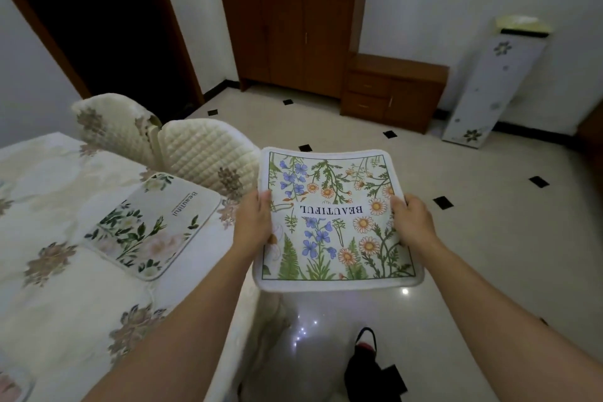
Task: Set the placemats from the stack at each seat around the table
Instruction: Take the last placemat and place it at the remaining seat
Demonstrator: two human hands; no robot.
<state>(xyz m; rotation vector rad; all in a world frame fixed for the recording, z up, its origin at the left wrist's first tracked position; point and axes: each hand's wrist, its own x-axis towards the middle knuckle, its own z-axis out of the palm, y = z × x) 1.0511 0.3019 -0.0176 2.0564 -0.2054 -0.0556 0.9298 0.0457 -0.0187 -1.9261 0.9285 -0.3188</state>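
A floral placemat (336, 222) printed with "BEAUTIFUL", or a thin stack of them, hangs in the air over the floor, right of the table. My left hand (253, 222) grips its left edge and my right hand (412, 220) grips its right edge, thumbs on top. Another placemat (150, 222) with white flowers and green leaves lies flat on the table (49, 287), near its right edge. The corner of a third mat (13, 385) shows at the bottom left.
Two quilted cream chair backs (202, 157) stand at the table's far right corner. A wooden cabinet (293, 33) and low drawer unit (391, 91) line the far wall. A white floral panel (489, 88) leans at right. My shoe (365, 346) is on the tiled floor.
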